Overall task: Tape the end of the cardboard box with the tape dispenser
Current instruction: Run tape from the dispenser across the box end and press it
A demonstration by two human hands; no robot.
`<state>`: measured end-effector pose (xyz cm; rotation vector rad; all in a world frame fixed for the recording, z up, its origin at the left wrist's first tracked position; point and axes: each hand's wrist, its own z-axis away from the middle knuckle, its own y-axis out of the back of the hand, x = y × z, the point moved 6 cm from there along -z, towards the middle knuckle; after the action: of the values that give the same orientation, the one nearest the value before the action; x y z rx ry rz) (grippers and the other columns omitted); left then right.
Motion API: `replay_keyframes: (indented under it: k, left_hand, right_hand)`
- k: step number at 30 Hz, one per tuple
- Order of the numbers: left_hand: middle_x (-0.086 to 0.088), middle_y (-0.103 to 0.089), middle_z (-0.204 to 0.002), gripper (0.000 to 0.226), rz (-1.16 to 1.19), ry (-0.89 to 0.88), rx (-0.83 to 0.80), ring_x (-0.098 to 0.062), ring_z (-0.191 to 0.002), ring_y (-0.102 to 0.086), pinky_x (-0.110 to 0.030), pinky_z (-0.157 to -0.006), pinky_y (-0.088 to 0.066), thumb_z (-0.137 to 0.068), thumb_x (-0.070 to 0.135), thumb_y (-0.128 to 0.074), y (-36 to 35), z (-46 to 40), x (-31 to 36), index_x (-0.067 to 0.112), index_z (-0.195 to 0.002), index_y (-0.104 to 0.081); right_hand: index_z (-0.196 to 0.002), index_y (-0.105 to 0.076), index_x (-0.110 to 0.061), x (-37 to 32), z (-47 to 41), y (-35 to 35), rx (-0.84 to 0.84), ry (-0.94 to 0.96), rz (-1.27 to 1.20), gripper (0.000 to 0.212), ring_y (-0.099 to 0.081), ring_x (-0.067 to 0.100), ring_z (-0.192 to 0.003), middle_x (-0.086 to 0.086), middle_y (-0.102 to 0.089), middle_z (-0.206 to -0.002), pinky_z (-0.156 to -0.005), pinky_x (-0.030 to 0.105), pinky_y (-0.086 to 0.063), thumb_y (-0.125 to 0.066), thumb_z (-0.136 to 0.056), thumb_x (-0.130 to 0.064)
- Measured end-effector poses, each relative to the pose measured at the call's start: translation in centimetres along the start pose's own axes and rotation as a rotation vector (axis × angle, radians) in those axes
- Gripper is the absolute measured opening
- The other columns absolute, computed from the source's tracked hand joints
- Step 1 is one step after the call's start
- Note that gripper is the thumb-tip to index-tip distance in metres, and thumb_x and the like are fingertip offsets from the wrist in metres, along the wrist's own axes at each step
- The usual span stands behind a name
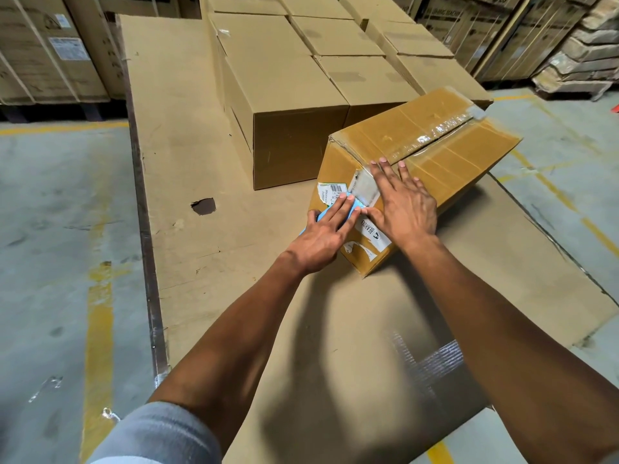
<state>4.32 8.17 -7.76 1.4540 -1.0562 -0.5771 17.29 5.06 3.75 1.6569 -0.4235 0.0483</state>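
A worn brown cardboard box (445, 155) lies at an angle on a large flat cardboard sheet (187, 155), its top seam covered with clear tape. My left hand (321, 236) grips a light blue tape dispenser (351, 200) pressed against the box's near end face, mostly hidden under my fingers. A strip of clear tape (365, 187) runs from the dispenser up over the edge. My right hand (402, 199) lies flat with fingers spread, pressing that tape down at the box's near top edge. White labels with a barcode are stuck on the end face.
Several plain closed cartons (284, 95) stand in rows just behind the box. Stacked large cartons (50, 51) line the back wall. Grey concrete floor with yellow lines (98, 329) lies on both sides of the sheet. A dark hole (203, 206) marks the sheet to the left.
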Motion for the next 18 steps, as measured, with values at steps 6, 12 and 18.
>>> replay_keyframes:
  k: [6, 12, 18]
  left_hand:
    - [-0.017, 0.012, -0.181, 0.095, 0.023, 0.000, -0.039, -0.033, -0.169, 0.010, -0.060, -0.117, -0.030, -0.101, -0.003, -0.058, 0.31, -0.23, -0.31, 0.008, -0.173, 0.002]
    - [-0.022, -0.002, -0.181, 0.082, 0.096, 0.002, -0.019, -0.036, -0.169, -0.004, -0.058, -0.111, -0.036, -0.110, 0.022, -0.057, 0.03, -0.45, -0.78, 0.005, -0.173, -0.007]
    - [-0.019, -0.002, -0.181, 0.077, 0.077, 0.002, -0.017, -0.033, -0.169, -0.003, -0.058, -0.113, -0.033, -0.114, 0.023, -0.053, -0.42, -0.58, -1.05, 0.009, -0.173, -0.006]
  right_hand:
    - [-0.167, -0.007, -0.031, -0.18, 0.15, 0.42, -0.009, -0.022, 0.000, 0.097, -0.016, 0.028, -0.161, -0.007, -0.009, -0.176, -0.125, 0.050, -0.031, -0.054, -0.092, -0.072]
    - [-0.166, -0.016, -0.032, -0.36, 0.36, 0.91, 0.008, -0.050, -0.013, 0.092, -0.022, 0.029, -0.160, -0.007, -0.021, -0.174, -0.122, 0.050, -0.035, -0.057, -0.093, -0.069]
    - [-0.166, -0.014, -0.033, -0.36, 0.42, 0.91, 0.000, -0.058, 0.004, 0.096, -0.021, 0.029, -0.161, -0.007, -0.019, -0.174, -0.122, 0.050, -0.034, -0.059, -0.090, -0.071]
